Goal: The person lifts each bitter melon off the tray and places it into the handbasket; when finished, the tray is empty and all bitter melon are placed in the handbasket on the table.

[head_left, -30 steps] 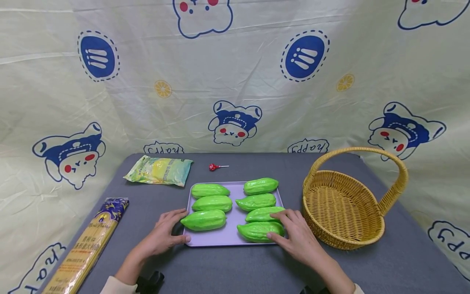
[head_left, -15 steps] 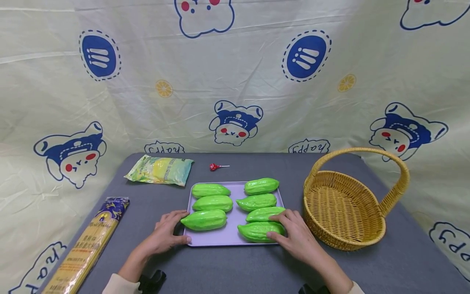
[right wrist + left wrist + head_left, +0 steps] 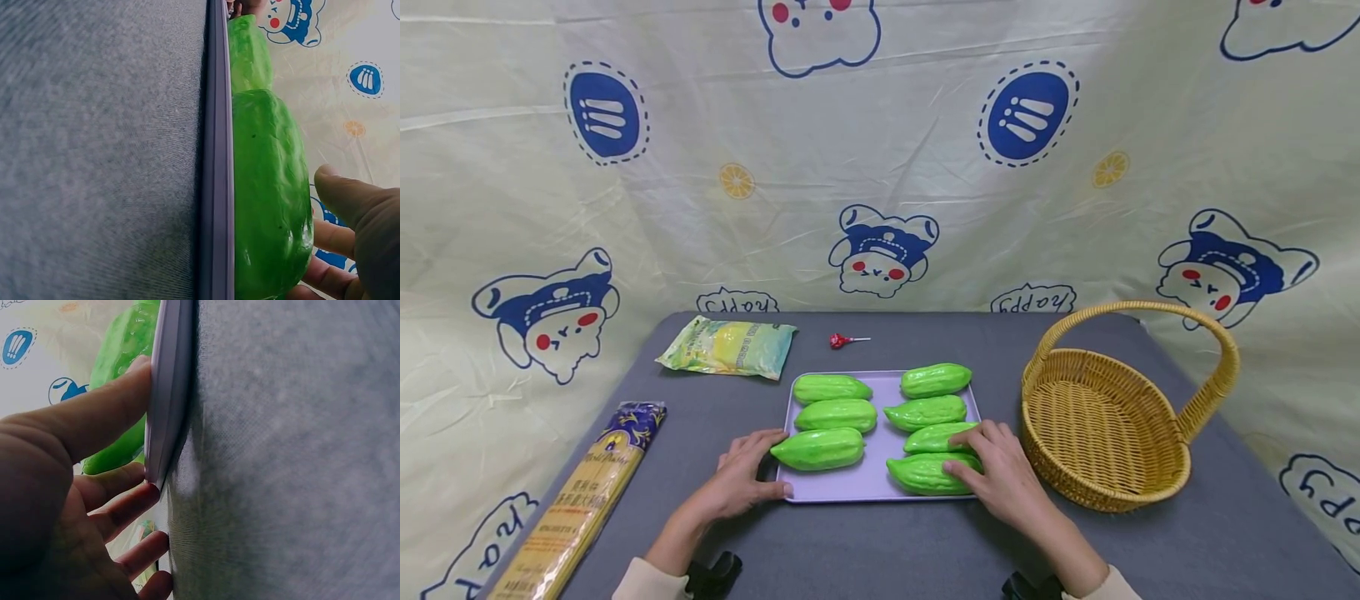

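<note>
Green ridged gourds, like bitter melons, lie on a light purple tray (image 3: 880,479), three in the left column and several in the right. My left hand (image 3: 741,475) touches the tray's near left corner, thumb and fingertips against the rim; the left wrist view shows its thumb (image 3: 106,412) on that rim. At the near right corner, my right hand (image 3: 1003,471) reaches over the ends of the front right gourd (image 3: 927,475) and the gourd behind it (image 3: 934,437). In the right wrist view its thumb (image 3: 340,194) stands apart from the nearest gourd (image 3: 269,194), while the fingers are partly hidden behind it.
A wicker basket (image 3: 1097,492) with a tall handle stands right of the tray. At left lie a long pack of noodles (image 3: 580,500) and a green-yellow packet (image 3: 727,346). Behind the tray is a red lollipop (image 3: 837,341). Printed cloth (image 3: 880,142) hangs behind the table.
My right hand has shifted slightly left over the right-hand gourds. My left hand stays at the tray's corner, and the gourds keep their places on the tray.
</note>
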Motion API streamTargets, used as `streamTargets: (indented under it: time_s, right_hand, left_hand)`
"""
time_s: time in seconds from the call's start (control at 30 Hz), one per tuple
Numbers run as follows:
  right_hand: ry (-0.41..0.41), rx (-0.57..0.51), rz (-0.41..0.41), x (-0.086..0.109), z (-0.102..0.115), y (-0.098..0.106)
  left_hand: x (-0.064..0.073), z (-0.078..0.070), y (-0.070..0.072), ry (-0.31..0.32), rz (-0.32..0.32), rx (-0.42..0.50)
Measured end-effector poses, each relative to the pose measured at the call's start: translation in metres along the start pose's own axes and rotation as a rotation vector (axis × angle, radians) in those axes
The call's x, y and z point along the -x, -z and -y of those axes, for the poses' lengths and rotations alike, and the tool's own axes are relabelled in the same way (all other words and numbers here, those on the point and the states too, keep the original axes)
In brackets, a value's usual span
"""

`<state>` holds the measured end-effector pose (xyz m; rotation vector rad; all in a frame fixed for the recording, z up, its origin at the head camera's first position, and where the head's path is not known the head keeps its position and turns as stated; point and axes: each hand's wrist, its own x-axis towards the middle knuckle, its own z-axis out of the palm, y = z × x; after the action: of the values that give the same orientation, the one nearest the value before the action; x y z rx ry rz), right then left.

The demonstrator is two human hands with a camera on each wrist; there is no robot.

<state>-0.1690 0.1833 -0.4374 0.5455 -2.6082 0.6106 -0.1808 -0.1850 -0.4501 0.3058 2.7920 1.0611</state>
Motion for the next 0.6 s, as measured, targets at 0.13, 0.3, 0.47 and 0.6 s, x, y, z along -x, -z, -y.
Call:
streamTargets:
  time_s: [0.13, 0.3, 0.47, 0.6]
  right_hand:
    - [0.0, 0.005, -0.006, 0.0004, -0.0001, -0.0009]
    - [-0.008, 0.01, 0.037, 0.002, -0.0007, -0.0007]
    - [0.021, 0.024, 0.053, 0.0048, -0.0009, -0.0003]
    - [0.054, 0.046, 0.057, 0.0065, 0.0, 0.0002]
  left_hand:
    - [-0.0005, -0.0001, -0.0004, -0.002, 0.003, -0.001]
    - [-0.0008, -0.0002, -0.0002, -0.003, 0.001, -0.001]
    - [-0.0002, -0.0004, -0.0002, -0.001, 0.001, -0.004]
    - [0.0001, -0.0007, 0.0, -0.005, 0.002, -0.003]
